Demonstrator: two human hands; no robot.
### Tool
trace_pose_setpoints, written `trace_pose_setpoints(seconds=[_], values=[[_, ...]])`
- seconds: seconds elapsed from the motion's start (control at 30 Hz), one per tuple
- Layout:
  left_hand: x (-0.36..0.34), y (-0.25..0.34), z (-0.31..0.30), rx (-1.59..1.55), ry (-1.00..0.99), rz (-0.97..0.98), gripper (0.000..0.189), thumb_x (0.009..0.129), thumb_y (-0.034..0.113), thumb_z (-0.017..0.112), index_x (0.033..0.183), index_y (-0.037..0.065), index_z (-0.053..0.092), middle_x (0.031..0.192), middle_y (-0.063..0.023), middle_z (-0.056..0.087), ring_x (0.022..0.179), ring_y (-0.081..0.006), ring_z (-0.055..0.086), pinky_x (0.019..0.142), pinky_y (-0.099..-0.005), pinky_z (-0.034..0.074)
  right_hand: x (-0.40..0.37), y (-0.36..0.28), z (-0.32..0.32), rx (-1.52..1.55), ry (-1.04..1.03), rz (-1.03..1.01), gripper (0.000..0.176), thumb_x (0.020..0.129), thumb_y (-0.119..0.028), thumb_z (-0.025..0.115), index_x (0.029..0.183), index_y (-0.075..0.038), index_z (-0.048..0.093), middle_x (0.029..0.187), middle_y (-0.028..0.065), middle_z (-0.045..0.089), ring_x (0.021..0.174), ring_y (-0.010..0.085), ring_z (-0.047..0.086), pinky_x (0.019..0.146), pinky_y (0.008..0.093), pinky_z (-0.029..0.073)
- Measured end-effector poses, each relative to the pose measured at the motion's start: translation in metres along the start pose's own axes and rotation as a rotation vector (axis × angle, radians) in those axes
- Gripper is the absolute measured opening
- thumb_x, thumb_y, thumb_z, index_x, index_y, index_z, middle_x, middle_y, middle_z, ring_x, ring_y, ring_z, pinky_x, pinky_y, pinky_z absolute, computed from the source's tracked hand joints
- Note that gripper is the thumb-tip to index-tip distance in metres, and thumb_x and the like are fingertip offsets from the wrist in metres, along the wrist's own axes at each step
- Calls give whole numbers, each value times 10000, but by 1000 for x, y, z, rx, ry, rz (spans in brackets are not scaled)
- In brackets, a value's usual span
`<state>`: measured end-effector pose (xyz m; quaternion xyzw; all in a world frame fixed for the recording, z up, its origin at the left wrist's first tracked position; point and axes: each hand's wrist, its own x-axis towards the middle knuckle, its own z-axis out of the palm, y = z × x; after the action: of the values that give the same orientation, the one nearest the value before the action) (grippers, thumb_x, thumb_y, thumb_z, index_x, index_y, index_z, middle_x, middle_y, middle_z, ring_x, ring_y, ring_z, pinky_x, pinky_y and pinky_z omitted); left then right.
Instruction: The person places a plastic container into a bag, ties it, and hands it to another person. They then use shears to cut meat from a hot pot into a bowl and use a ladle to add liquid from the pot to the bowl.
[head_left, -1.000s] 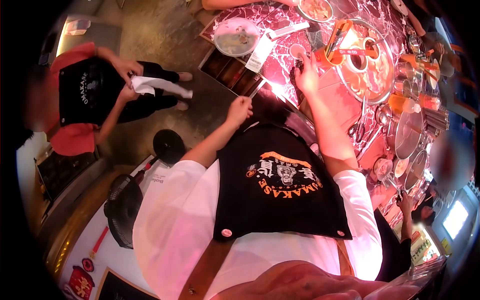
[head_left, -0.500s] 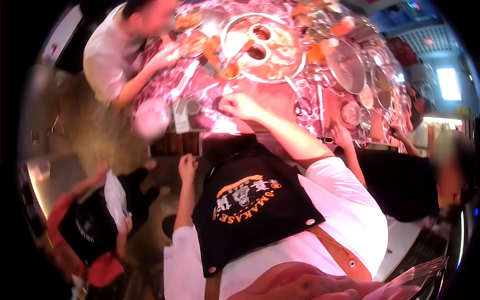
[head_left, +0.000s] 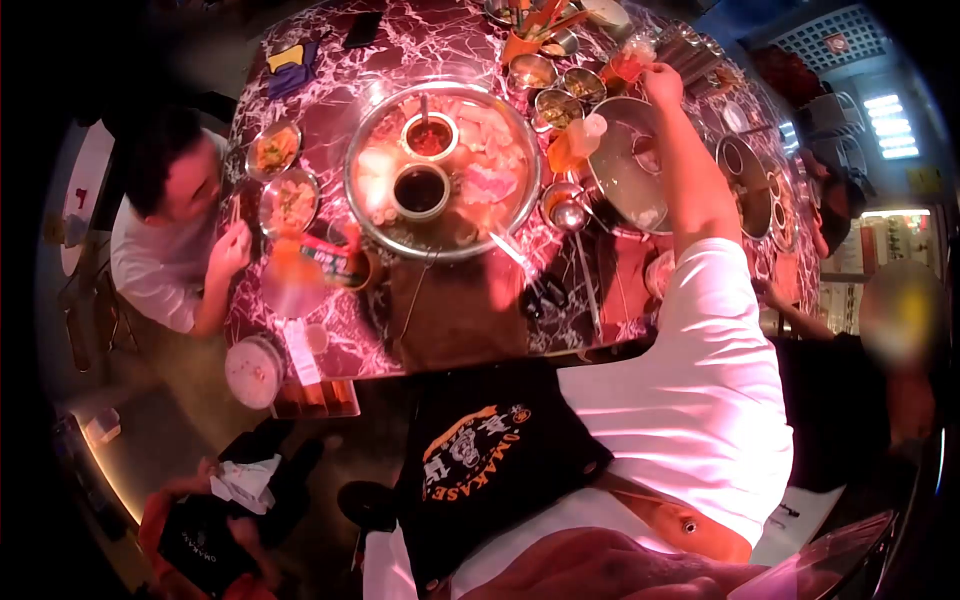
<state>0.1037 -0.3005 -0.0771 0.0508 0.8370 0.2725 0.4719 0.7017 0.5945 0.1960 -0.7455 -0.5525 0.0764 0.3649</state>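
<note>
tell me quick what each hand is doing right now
Left hand: not in view.
Right hand: stretched far across the table, next to a small orange item; too blurred to tell whether it grips anything.

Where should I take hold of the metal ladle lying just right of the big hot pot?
Probably best to grip the ladle by the near end of its long handle, coming from the near edge of the table. Its bowl lies beside the hot pot, while the thin handle runs back toward that edge.
</note>
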Motion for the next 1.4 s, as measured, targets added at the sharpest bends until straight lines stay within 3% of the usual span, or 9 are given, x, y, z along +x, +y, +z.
trace_pose_setpoints(seconds=[0.17,0.3,0.4,0.43,0.5,0.67,1.0,1.1,1.4], values=[[-21,20,64,216,18,-67,242,958,220,505,1139,96,606,1048,-124,617,911,-246,580,783,-353,478,50,14,39,-170,117,-34,474,820,-366,636,1246,-163,588,1181,142,656,1101,336,616,912,420,493],[-40,-13,83,376,52,-16,296,961,245,486,1194,113,611,1148,-145,614,1031,-283,586,878,-380,475,97,25,27,-951,8,-369,315,864,-294,574,1124,-152,680,1130,95,680,1035,295,654,886,410,513],[-43,-53,119,873,113,263,337,963,263,471,1234,125,614,1222,-161,611,1120,-311,590,950,-400,473,175,56,-24,-725,308,-586,299,896,-407,541,946,-139,664,925,83,690,802,249,687,669,407,543],[-49,-34,126,155,143,-111,360,936,327,509,1186,110,652,1231,-136,626,1132,-301,591,969,-376,465,204,55,-50,-675,316,-569,333,852,-445,594,801,-126,674,809,94,689,710,262,681,593,415,531],[-70,26,124,79,189,-126,339,887,336,587,1086,84,695,1095,-132,687,1034,-258,645,922,-351,482,249,40,-92,-504,711,-420,451,839,-501,582,699,-92,712,714,118,693,603,268,664,503,423,503],[-38,23,127,-100,249,-107,219,830,217,662,959,50,721,897,-100,717,853,-201,668,813,-338,518,12,-165,-147,1112,247,-384,149,846,24,573,898,153,627,870,253,666,769,288,657,670,362,549],[20,-60,36,-1186,56,-271,69,889,158,586,888,103,628,622,-34,535,494,-152,522,418,-303,402,-526,-429,-10,1002,-867,-699,115,960,-27,540,1045,40,580,1053,194,674,831,221,691,762,306,563],[18,-97,14,-923,184,-259,123,902,193,580,982,107,616,650,-38,543,516,-177,533,445,-318,438,-595,-444,39,1074,-1139,-638,73,948,-8,565,1020,-1,555,1063,160,674,929,174,665,821,275,537],[-31,-185,-26,-509,85,-378,195,874,142,501,977,10,601,756,-131,612,585,-234,602,458,-380,475,-702,-386,143,692,-1088,-1119,138,821,40,574,927,-34,525,1105,146,636,1007,298,637,843,343,526]])
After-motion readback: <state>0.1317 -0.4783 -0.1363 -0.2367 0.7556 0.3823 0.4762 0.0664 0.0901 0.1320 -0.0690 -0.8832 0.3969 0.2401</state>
